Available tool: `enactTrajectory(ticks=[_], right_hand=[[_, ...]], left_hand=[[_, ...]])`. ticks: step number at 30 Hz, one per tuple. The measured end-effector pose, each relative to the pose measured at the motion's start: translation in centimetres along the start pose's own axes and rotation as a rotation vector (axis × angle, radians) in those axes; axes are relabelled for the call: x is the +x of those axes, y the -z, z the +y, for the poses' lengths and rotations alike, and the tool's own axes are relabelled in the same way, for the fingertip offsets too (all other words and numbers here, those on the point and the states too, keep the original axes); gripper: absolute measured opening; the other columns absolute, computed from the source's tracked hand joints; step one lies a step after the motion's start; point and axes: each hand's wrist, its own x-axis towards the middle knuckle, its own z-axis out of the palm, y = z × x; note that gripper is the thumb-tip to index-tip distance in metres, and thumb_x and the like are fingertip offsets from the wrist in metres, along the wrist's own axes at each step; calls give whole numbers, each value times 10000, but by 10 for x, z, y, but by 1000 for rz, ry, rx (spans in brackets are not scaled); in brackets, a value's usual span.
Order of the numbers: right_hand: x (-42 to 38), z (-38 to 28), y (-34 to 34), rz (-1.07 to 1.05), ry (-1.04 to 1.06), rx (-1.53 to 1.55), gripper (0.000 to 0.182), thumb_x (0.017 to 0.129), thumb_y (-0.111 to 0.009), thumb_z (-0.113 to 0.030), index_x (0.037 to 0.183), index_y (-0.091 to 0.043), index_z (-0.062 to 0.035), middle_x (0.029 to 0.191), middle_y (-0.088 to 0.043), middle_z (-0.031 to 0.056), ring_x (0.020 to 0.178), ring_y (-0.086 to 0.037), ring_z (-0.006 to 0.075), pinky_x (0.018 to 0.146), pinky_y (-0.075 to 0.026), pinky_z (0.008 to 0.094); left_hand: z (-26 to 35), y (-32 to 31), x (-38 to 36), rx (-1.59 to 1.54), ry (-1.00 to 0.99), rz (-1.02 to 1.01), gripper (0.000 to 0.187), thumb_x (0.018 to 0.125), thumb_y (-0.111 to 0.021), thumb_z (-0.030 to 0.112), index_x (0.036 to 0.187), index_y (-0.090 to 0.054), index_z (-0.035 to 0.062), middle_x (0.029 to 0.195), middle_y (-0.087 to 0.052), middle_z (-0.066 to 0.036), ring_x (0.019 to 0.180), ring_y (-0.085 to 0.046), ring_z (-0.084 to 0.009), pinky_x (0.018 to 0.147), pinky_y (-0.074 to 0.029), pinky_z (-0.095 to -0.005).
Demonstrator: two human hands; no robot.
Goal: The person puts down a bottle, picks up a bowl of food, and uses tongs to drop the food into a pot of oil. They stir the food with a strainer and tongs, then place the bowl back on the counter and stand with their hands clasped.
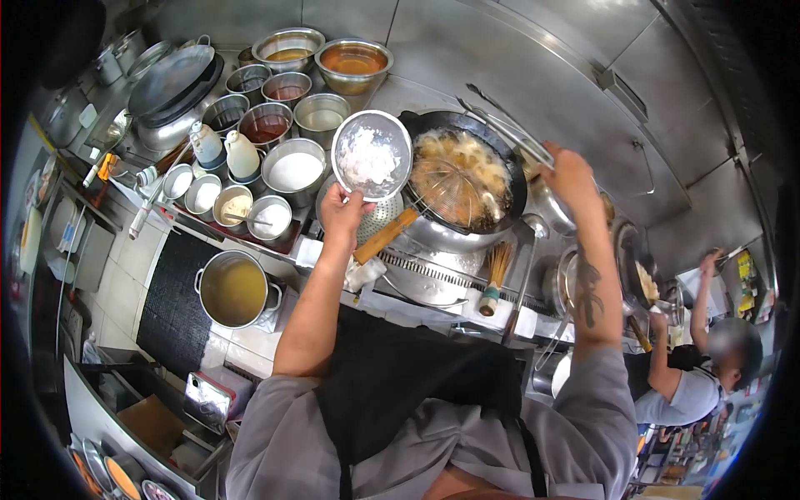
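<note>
My left hand (342, 215) is closed on the rim of a metal bowl (403, 158), tilted beside the wok. Inside the bowl lie white, floury pieces (369, 157). Closed around metal tongs (518, 136) is my right hand (572, 178), above the wok's right side; the tong tips point up and to the left, apart, with nothing visible between them. Below, a dark wok (518, 193) holds bubbling oil with pale frying pieces (467, 158). A wire spider strainer (451, 193) rests in the oil, its wooden handle (386, 237) sticking out toward me.
Bowls and tubs of sauces and powders, such as a white powder tub (293, 171), crowd the left counter. A bamboo brush (496, 279) and a ladle (535, 225) lie near the wok. A pot of yellowish liquid (233, 289) stands lower left. A co-worker (679, 383) works at right.
</note>
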Motion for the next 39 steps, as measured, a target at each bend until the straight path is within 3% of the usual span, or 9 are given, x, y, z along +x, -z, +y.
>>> enactTrajectory(ticks=[6, 12, 14, 21, 24, 30, 32, 36, 39], right_hand=[[-49, -43, 99, 13, 202, 117, 457, 780, -700, -131, 1212, -598, -26, 987, -646, 230, 913, -623, 385, 811, -486, 445], [-65, -66, 100, -116, 322, 107, 450, 740, -726, -86, 1171, -617, -23, 1008, -640, 204, 898, -617, 387, 791, -489, 445], [-64, -66, 100, -128, 300, 74, 457, 734, -732, -88, 1173, -619, -29, 1007, -642, 200, 898, -616, 390, 789, -489, 447], [-62, -55, 109, -157, 324, 75, 392, 756, -712, -102, 1135, -640, -31, 977, -653, 183, 890, -616, 381, 788, -486, 453], [-66, -52, 110, -142, 375, 36, 368, 788, -690, -99, 1142, -638, -15, 938, -656, 185, 864, -630, 368, 762, -493, 443], [-69, -46, 113, 2, 258, 81, 362, 791, -677, -89, 1146, -639, -31, 948, -649, 184, 873, -600, 396, 785, -479, 453], [-67, -42, 115, 16, 226, 42, 364, 805, -670, -95, 1164, -637, -48, 962, -657, 194, 872, -628, 379, 778, -489, 460], [-52, -18, 94, 38, 171, 33, 371, 803, -673, -105, 1167, -635, -49, 950, -662, 206, 888, -629, 386, 790, -493, 462], [-32, 5, 58, 73, 171, -5, 380, 794, -684, -120, 1165, -637, -52, 925, -664, 222, 904, -632, 392, 807, -495, 462]], left_hand=[[0, -17, 4, 16, -86, -6, 55, 885, -570, -6, 870, -522, 17, 901, -646, -102, 727, -650, -150, 622, -570, -269], [-7, -23, 6, 75, -242, -65, 76, 905, -582, 11, 871, -514, 16, 848, -633, -87, 681, -633, -121, 629, -565, -264], [-9, -21, 7, 157, -310, -158, 41, 919, -577, 33, 917, -540, 17, 907, -636, -59, 759, -618, -98, 682, -581, -276], [-2, -32, -1, 145, -344, -247, 46, 918, -566, 23, 949, -544, -3, 921, -639, -75, 757, -629, -108, 682, -584, -272], [-10, -32, 6, 131, -280, -217, 59, 913, -560, 13, 965, -544, -10, 934, -636, -77, 771, -641, -124, 681, -588, -275], [-19, -31, 10, 12, -135, -109, 121, 888, -562, -9, 826, -463, 24, 928, -627, -120, 765, -645, -158, 621, -585, -285], [-31, -24, 17, -3, -11, -95, 82, 895, -549, -4, 976, -549, 11, 943, -613, -75, 802, -651, -163, 674, -595, -293], [-39, -19, 22, -12, 71, -39, 90, 893, -549, -6, 981, -551, 13, 938, -606, -75, 782, -638, -160, 671, -597, -298], [-34, -17, 18, -9, 109, 41, 99, 866, -560, -37, 821, -489, 16, 833, -535, -64, 694, -605, -157, 627, -620, -305]])
